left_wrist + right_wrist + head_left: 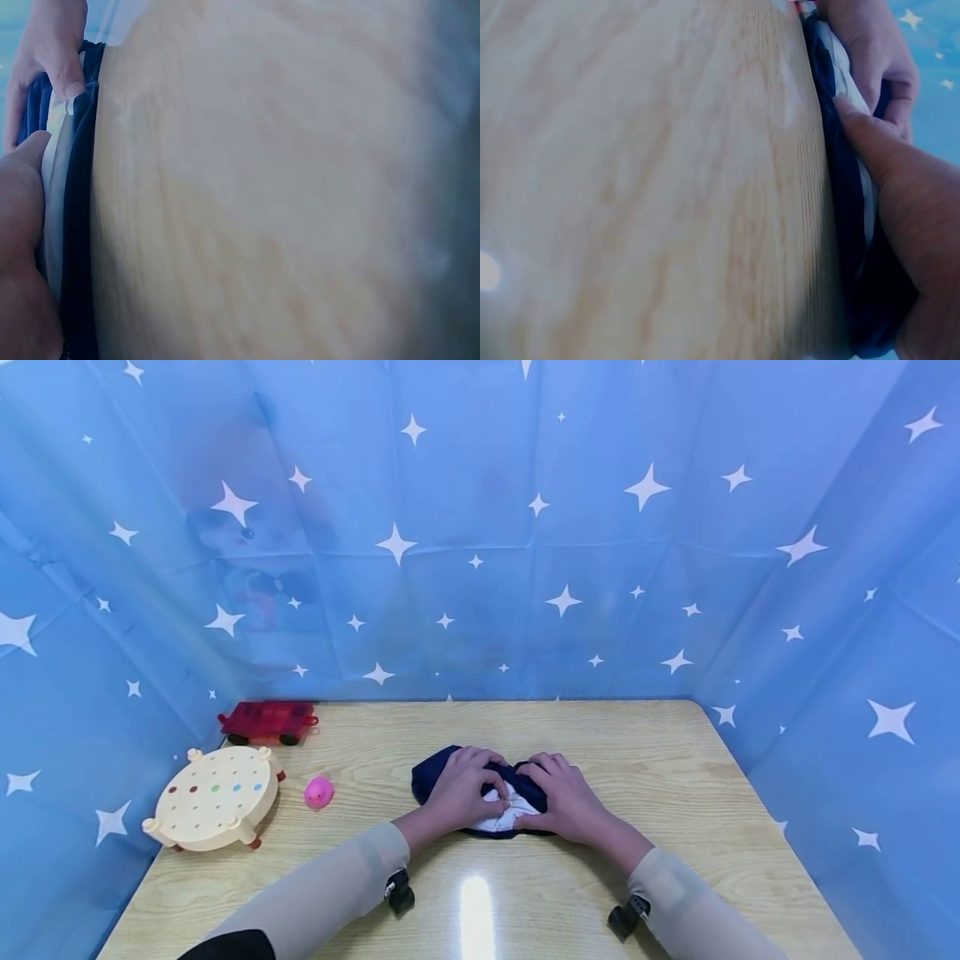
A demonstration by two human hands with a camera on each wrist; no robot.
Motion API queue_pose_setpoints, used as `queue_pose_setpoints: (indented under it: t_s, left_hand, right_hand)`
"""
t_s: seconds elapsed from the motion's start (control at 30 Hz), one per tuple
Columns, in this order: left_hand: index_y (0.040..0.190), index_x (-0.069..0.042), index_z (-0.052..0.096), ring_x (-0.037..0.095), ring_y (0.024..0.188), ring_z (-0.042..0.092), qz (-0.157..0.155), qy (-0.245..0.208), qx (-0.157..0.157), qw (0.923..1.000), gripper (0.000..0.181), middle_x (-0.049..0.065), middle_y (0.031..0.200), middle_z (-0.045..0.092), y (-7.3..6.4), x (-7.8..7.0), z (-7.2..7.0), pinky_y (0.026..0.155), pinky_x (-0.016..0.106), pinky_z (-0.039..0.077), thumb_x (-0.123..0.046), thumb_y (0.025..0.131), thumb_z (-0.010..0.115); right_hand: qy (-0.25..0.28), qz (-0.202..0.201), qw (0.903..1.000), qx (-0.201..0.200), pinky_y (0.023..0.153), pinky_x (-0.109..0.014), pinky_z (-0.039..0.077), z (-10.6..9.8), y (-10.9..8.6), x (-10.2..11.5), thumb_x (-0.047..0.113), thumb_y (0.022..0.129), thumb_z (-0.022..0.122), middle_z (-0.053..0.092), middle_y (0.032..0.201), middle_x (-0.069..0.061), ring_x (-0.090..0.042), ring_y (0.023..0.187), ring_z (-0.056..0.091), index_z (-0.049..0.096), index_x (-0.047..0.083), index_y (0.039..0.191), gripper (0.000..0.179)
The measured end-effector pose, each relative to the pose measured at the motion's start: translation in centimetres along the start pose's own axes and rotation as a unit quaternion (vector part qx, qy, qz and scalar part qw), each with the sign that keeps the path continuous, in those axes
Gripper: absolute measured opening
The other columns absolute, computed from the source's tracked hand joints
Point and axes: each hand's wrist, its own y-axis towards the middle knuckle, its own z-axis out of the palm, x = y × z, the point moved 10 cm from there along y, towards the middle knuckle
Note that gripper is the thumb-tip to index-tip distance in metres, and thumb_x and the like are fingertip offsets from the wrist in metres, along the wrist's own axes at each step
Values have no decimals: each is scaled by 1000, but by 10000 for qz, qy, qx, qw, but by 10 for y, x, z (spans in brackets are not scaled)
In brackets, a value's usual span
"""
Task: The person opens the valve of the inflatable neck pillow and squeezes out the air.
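Observation:
A navy fabric item [426, 774] with a white inside [504, 817] lies on the table between both hands; its exact kind is unclear. On its left part, my left hand [463, 791] holds the cloth between thumb and curled fingers. My right hand [567, 802] grips the right part the same way, thumb on the near side and fingers over the far side. The right wrist view shows the right thumb [866, 135] pressed on the white layer beside the navy edge [840, 195]. Much of the item is hidden beneath the hands.
A cream pegboard-like toy [213, 802] with short legs leans at the table's left. Beside it sits a small pink toy [318, 792]. Behind them stands a translucent red toy car [268, 722]. A blue star-patterned curtain [480, 585] borders the wooden table [675, 752].

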Motion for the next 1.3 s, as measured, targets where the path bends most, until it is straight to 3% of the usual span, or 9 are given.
queue_pose_setpoints:
  t_s: [1.3]
  left_hand:
    - [84,-41,73,22,143,51,-80,-212,-17,9997,16,-10,146,64,0,2,0,128,55,28,-45,91,86]
  right_hand:
    - [262,27,9996,112,95,-55,45,8,0,-6,59,85,92,59,139,-5,-30,128,52,66,16,142,76]
